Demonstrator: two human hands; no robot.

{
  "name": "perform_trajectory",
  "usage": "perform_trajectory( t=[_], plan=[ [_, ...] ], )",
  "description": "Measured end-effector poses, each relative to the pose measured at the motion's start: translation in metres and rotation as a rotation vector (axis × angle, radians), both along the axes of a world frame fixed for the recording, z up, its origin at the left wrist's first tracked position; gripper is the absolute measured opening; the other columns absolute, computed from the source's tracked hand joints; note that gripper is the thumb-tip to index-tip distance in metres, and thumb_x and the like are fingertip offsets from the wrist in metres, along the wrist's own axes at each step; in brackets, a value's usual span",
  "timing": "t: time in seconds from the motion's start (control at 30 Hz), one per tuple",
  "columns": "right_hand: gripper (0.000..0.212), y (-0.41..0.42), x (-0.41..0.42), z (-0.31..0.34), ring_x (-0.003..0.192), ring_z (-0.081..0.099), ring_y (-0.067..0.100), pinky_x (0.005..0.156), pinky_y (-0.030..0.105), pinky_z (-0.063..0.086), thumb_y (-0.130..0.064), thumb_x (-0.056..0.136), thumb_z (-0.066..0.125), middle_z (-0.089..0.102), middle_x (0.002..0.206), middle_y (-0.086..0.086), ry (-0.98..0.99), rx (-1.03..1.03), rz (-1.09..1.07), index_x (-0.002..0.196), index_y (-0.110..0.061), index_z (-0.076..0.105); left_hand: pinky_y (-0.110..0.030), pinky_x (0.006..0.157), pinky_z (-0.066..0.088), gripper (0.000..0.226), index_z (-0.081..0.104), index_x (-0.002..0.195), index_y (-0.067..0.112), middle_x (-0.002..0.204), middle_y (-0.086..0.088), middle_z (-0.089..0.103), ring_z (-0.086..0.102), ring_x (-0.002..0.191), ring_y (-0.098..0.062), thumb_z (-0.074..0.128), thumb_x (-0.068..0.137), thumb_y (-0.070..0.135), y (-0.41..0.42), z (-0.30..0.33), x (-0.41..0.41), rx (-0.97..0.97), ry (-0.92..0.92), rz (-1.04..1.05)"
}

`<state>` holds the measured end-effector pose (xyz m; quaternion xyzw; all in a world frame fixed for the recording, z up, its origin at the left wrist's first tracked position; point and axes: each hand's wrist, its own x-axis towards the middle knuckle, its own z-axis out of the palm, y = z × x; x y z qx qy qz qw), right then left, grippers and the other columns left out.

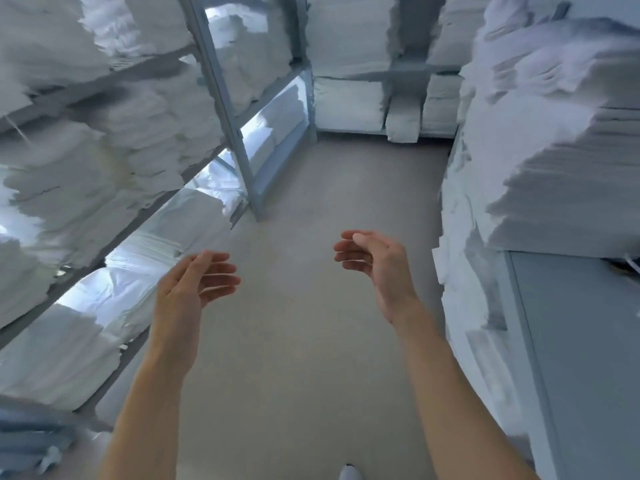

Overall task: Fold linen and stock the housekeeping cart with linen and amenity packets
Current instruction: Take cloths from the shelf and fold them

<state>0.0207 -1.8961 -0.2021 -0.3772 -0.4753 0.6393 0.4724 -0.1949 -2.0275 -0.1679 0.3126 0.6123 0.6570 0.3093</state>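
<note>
Both my hands are held out over the bare floor of a linen store room, palms facing each other, and they hold nothing. My left hand (194, 282) has its fingers nearly straight. My right hand (375, 261) has its fingers loosely bent. Stacks of folded white linen (114, 143) fill the grey metal shelves on the left. Another tall stack of white linen (540, 161) rises on the right, close to my right arm. No cart and no amenity packets are in view.
A grey shelf upright (239, 147) stands at the left of the aisle. More folded linen (349, 105) fills the shelves at the far end. A grey cabinet side (571, 358) sits low on the right. The beige floor (311, 341) runs between them.
</note>
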Motion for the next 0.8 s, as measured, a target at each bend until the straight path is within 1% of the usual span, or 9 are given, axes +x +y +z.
perform_trajectory(
  t=[0.13,0.2,0.3,0.47,0.53,0.63,0.73,0.8],
  plan=[
    [0.024,0.056,0.009,0.000,0.078,0.072,0.023,0.069,0.026,0.056,-0.019,0.090,0.051,0.075,0.087,0.009,-0.013,0.003,-0.093,0.098,-0.009,0.072,-0.035,0.073,0.059,0.029,0.070,0.092,0.005,0.082,-0.010,0.072,0.070,0.075,-0.026,0.045,0.103,0.017,0.093,-0.003,-0.003,0.017,-0.026,-0.122],
    [0.023,0.080,0.020,-0.008,0.077,0.071,0.023,0.069,0.028,0.055,-0.016,0.092,0.051,0.075,0.086,0.009,-0.027,-0.018,-0.175,0.096,-0.009,0.072,-0.035,0.072,0.058,0.029,0.069,0.091,0.005,0.079,-0.009,0.072,0.070,0.073,-0.025,0.045,0.103,0.016,0.139,-0.014,0.004,-0.002,-0.052,-0.211],
    [0.024,0.113,0.042,-0.021,0.075,0.070,0.023,0.067,0.027,0.054,-0.008,0.096,0.049,0.075,0.083,0.010,-0.038,-0.072,-0.363,0.093,-0.008,0.073,-0.040,0.075,0.056,0.030,0.069,0.091,0.004,0.080,-0.011,0.072,0.069,0.075,-0.027,0.045,0.103,0.017,0.208,-0.028,0.020,-0.052,-0.060,-0.405],
    [0.024,0.151,0.070,-0.027,0.074,0.070,0.025,0.065,0.025,0.056,-0.009,0.095,0.051,0.075,0.084,0.014,-0.043,-0.104,-0.688,0.094,-0.005,0.074,-0.040,0.078,0.056,0.030,0.073,0.093,0.008,0.087,-0.013,0.072,0.070,0.081,-0.030,0.049,0.102,0.024,0.318,-0.032,0.040,-0.074,-0.057,-0.731],
    [0.023,0.161,0.075,-0.018,0.074,0.070,0.025,0.065,0.025,0.055,-0.009,0.095,0.051,0.075,0.083,0.013,-0.045,-0.109,-0.797,0.092,-0.006,0.074,-0.041,0.079,0.055,0.029,0.075,0.088,0.013,0.087,-0.013,0.073,0.071,0.082,-0.029,0.053,0.097,0.029,0.356,-0.024,0.053,-0.069,-0.057,-0.855],
    [0.022,0.169,0.080,-0.005,0.074,0.071,0.023,0.065,0.025,0.054,-0.011,0.094,0.053,0.075,0.083,0.012,-0.062,-0.119,-0.956,0.092,-0.008,0.074,-0.039,0.079,0.055,0.028,0.078,0.082,0.019,0.086,-0.011,0.074,0.071,0.081,-0.028,0.055,0.086,0.036,0.395,-0.016,0.083,-0.089,-0.061,-1.063],
    [0.020,0.166,0.084,-0.001,0.074,0.071,0.024,0.066,0.026,0.055,-0.013,0.091,0.055,0.075,0.084,0.014,-0.070,-0.116,-1.073,0.089,-0.011,0.075,-0.041,0.082,0.055,0.029,0.078,0.086,0.018,0.090,-0.011,0.074,0.071,0.085,-0.029,0.056,0.086,0.037,0.411,-0.017,0.119,-0.115,-0.082,-1.248],
    [0.020,0.157,0.088,-0.003,0.073,0.071,0.024,0.066,0.026,0.056,-0.012,0.092,0.055,0.075,0.083,0.012,-0.080,-0.130,-1.154,0.088,-0.012,0.075,-0.039,0.081,0.055,0.030,0.077,0.089,0.015,0.091,-0.013,0.074,0.071,0.086,-0.029,0.056,0.086,0.038,0.415,-0.018,0.143,-0.132,-0.093,-1.343]
  ],
)
